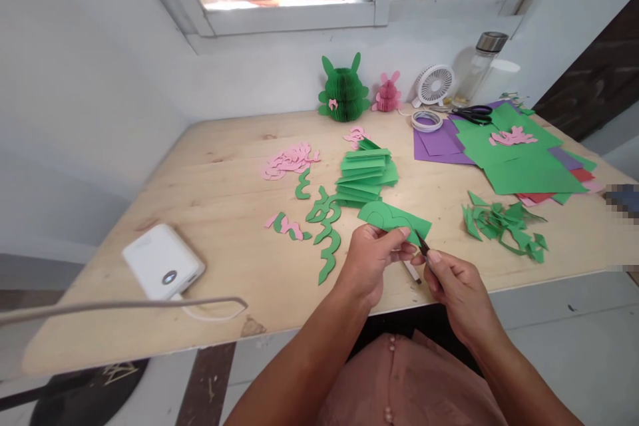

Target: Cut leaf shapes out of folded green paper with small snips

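My left hand pinches the green paper between thumb and fingers, so it juts out beyond my fingertips, a curved outline drawn on it. My right hand is curled closed around black scissors, blades at the paper near my left thumb. On the table, a folded green stack lies just beyond my left hand, wavy green cutouts left of it, and green scraps beyond my right hand, further right.

At centre left, the pale wooden worktop lies open; a white rectangular power bank obstructs lower left, a rectangular green paper piece the centre, curled green paper offcuts the right.
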